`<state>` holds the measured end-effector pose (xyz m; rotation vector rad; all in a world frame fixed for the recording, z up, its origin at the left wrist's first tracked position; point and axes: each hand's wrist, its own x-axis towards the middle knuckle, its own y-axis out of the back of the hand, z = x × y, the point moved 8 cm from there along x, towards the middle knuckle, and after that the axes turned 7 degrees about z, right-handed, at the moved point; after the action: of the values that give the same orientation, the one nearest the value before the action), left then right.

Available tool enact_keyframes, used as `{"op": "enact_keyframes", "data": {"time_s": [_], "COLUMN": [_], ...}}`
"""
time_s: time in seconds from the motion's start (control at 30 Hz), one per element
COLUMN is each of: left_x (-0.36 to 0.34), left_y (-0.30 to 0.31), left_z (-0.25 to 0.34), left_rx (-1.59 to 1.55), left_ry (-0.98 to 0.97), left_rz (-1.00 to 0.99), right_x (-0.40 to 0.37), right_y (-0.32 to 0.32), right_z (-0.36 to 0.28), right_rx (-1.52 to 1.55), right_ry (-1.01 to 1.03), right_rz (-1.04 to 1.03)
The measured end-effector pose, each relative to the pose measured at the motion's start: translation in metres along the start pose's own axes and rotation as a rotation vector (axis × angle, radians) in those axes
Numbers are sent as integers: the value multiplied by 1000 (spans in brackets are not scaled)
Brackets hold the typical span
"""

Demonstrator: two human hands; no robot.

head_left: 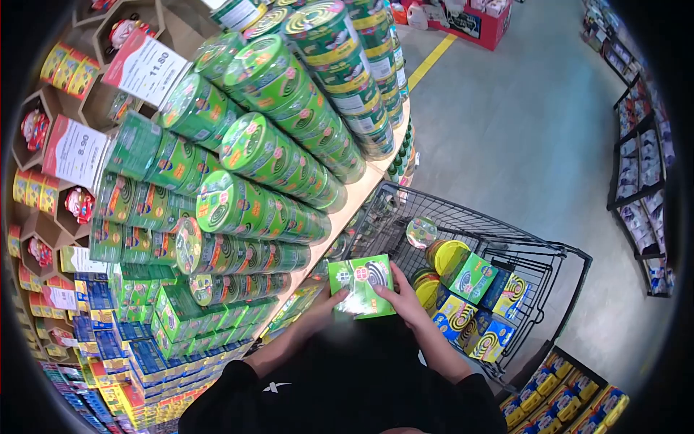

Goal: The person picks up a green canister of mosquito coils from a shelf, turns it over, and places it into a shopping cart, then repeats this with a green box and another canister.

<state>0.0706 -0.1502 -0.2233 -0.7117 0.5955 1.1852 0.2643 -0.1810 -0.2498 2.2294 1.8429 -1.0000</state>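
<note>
Both my hands hold a green box of mosquito coils (354,278), its printed front with a dark spiral turned up toward me. My left hand (329,307) grips the lower left corner, thumb on the front face. On the right edge is my right hand (403,298), its thumb also on the front and its other fingers mostly hidden behind. The box is above the near side of a black wire shopping cart (499,228). Inside the cart lie another green coil box (473,278), blue and yellow coil boxes (493,341) and round yellow-lidded tins (450,257).
To the left, a wooden display shelf (354,205) carries tall stacks of green coil tins (264,206) and stacked green boxes (181,315). Price cards (147,70) stand among them. Yellow boxes (564,398) fill a rack at lower right. Grey floor (499,130) lies beyond the cart.
</note>
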Motion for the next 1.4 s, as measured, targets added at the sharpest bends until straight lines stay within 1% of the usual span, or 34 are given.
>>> {"op": "enact_keyframes", "data": {"time_s": [0.03,0.13,0.17,0.2,0.27,0.3,0.33,0.4,0.47,0.5,0.6,0.63,0.73,0.77,0.83,0.93,0.97,1.0,1.07,1.1,1.17,1.2,1.23,1.27,1.33,1.4], "left_x": [0,-13,-18,-26,-46,-50,-52,-54,-71,-78,-82,-83,-83,-83,-85,-71,-67,-64,-59,-58,-56,-52,-46,-41,-51,-45], "left_y": [5,-1,-3,-6,-8,-2,10,25,26,30,40,42,50,54,58,65,68,69,76,78,83,87,86,90,81,82], "left_z": [0,17,24,35,58,63,64,67,76,78,73,72,70,67,60,39,32,25,15,12,1,-9,-13,-20,-12,-22], "left_rx": [49,2,-22,-37,-70,-92,-99,-160,-241,-203,-245,-212,-168,-148,-101,-169,-202,-182,-149,-128,-59,-27,-40,-16,49,150], "left_ry": [-41,-208,-214,-271,-379,-402,-424,-363,-271,-238,-174,-188,-229,-229,-224,-224,-237,-216,-190,-198,-144,-111,-144,-182,-252,-191], "left_rz": [-7,-126,-152,-171,-203,-185,-89,-95,-118,-76,-100,-117,-182,-151,-95,-113,-91,-100,-93,-86,-62,-51,-89,-69,-46,-19], "right_x": [-2,-17,-22,-22,-30,-31,-34,-43,-69,-77,-73,-71,-74,-74,-78,-81,-83,-85,-82,-83,-86,-84,-83,-82,-79,-79], "right_y": [-3,-17,-22,-23,-39,-44,-47,-56,-83,-98,-112,-110,-111,-107,-110,-109,-112,-110,-103,-98,-93,-94,-90,-84,-83,-81], "right_z": [-2,-29,-37,-38,-52,-53,-58,-76,-104,-113,-111,-103,-89,-81,-74,-58,-53,-48,-32,-22,0,8,18,27,42,56], "right_rx": [9,47,68,-1,26,102,101,-69,-133,-163,-203,-199,19,32,16,-2,-8,-38,-159,-160,-171,-155,-137,-115,33,135], "right_ry": [5,-31,-20,22,68,79,128,312,345,364,385,337,257,197,196,196,210,200,248,179,35,12,-14,-38,-127,-242], "right_rz": [7,-16,-17,-15,-70,-112,-132,-188,-239,-270,-280,-223,-239,-170,-149,-131,-155,-127,-127,-106,-94,-88,-71,-44,-18,-20]}}
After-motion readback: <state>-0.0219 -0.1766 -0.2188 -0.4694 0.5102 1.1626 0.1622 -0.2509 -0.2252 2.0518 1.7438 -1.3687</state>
